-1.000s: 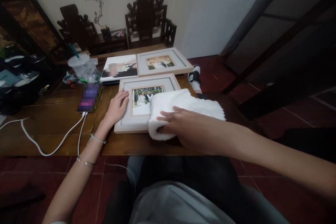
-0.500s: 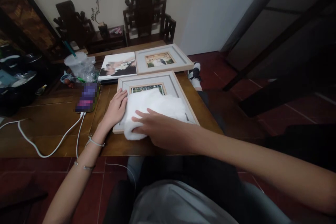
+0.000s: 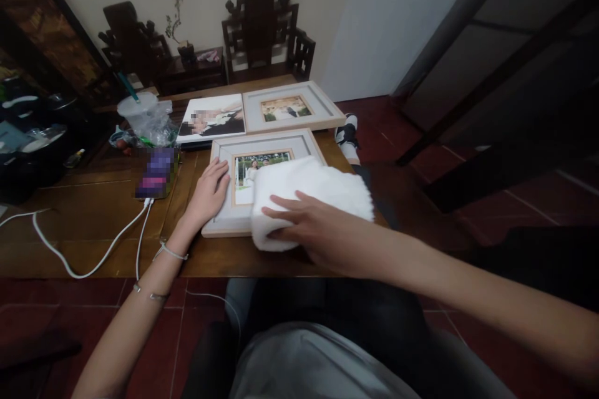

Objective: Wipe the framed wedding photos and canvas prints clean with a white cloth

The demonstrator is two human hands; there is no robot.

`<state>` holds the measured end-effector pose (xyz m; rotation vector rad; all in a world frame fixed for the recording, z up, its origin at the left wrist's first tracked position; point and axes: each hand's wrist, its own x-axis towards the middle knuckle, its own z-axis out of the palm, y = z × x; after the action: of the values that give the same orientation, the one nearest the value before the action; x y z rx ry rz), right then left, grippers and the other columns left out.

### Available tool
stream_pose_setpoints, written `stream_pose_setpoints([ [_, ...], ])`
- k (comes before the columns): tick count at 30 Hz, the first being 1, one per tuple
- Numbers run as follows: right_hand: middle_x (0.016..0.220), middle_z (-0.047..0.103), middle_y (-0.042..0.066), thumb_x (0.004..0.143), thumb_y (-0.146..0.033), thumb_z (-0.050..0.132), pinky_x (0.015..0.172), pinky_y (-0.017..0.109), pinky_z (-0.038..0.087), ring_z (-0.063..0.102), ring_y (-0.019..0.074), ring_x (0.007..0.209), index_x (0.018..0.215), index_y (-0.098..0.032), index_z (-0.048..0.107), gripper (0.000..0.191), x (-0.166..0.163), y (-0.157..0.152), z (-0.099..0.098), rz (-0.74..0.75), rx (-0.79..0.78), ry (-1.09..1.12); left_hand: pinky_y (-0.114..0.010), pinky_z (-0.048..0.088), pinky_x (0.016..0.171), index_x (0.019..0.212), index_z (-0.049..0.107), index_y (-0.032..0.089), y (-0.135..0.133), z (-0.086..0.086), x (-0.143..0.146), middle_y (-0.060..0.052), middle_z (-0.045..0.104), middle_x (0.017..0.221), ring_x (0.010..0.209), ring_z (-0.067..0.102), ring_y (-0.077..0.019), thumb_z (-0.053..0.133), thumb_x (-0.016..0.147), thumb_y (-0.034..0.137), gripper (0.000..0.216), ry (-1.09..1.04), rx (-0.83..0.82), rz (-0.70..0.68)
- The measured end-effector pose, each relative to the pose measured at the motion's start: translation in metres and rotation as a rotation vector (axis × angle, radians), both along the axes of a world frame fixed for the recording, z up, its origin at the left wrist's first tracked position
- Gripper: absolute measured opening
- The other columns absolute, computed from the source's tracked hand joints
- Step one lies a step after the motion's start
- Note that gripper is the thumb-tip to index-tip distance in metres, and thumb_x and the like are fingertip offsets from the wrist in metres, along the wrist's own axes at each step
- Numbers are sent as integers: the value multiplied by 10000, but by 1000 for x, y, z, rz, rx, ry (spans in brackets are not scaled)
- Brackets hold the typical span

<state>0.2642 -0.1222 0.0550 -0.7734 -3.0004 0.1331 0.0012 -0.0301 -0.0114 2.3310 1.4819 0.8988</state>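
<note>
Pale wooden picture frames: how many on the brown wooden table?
2. The nearer pale wooden frame lies partly under a fluffy white cloth, the left hand on its left side; the farther pale wooden frame lies behind it, right of a white-edged photo panel. No others show.

We see two carved wooden armchairs (image 3: 259,22) and a potted plant (image 3: 186,51)
Nearer us lies a smartphone (image 3: 156,172) (white cable (image 3: 148,202) attached).

No text, label, brand, number or sign can be read. Left of the pale wooden picture frame with a grey mat (image 3: 233,219), the purple-and-pink screen of the rectangular phone (image 3: 156,169) is pixelated; beyond the frame's left side, the translucent plastic cup (image 3: 135,107) shows no legible mark.
</note>
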Motion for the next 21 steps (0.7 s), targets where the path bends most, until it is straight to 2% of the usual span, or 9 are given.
stream_pose_setpoints([
  [3,1514,533,137,841,-2,472,1134,621,383,377,358,1462,1295,-183,680,531,-24,7,-9,44,51,-17,-541,324,1240,1292,675,145,0,1,-1,-132,634,1435,1466,456,-279,462,997,286,390,-15,-18,1],
  [6,1497,549,143,846,0,466,1116,612,406,391,374,1452,1324,-171,662,544,-23,9,-8,50,9,-43,-536,326,1240,1292,676,136,-1,2,-2,-141,629,1438,1465,457,-280,466,994,291,396,-16,-22,1],
  [9,1428,611,126,814,14,467,1095,544,451,498,346,1377,1249,-182,709,535,0,0,2,-12,-84,-30,-529,318,1244,1299,670,123,-1,2,-2,-149,622,1445,1472,448,-276,467,997,296,403,-17,-21,-5],
  [11,1342,669,115,788,17,462,1082,510,471,599,321,1269,1177,-196,741,524,22,-8,9,-105,-116,1,-520,313,1248,1309,662,106,0,2,-2,-160,615,1450,1478,437,-275,469,996,286,409,-12,-28,-12],
  [15,1110,762,110,714,42,462,899,451,575,722,312,1040,1056,-246,780,549,59,-15,11,-350,-119,-35,-542,310,1243,1304,664,107,0,3,-2,-163,588,1479,1499,401,-288,474,1001,288,401,43,-38,-31],
  [18,1081,778,109,693,83,431,862,425,584,670,319,1194,1001,-272,793,593,70,1,6,-455,-137,-57,-554,308,1242,1300,667,129,-1,3,-2,-149,576,1493,1508,386,-288,472,1006,292,389,76,-37,-40],
  [21,1323,688,150,712,82,411,980,510,541,497,341,1398,1142,-214,767,632,68,31,0,-485,-74,-85,-548,309,1244,1307,661,117,-1,3,-2,-159,568,1499,1512,377,-291,472,1004,282,393,79,-38,-42],
])
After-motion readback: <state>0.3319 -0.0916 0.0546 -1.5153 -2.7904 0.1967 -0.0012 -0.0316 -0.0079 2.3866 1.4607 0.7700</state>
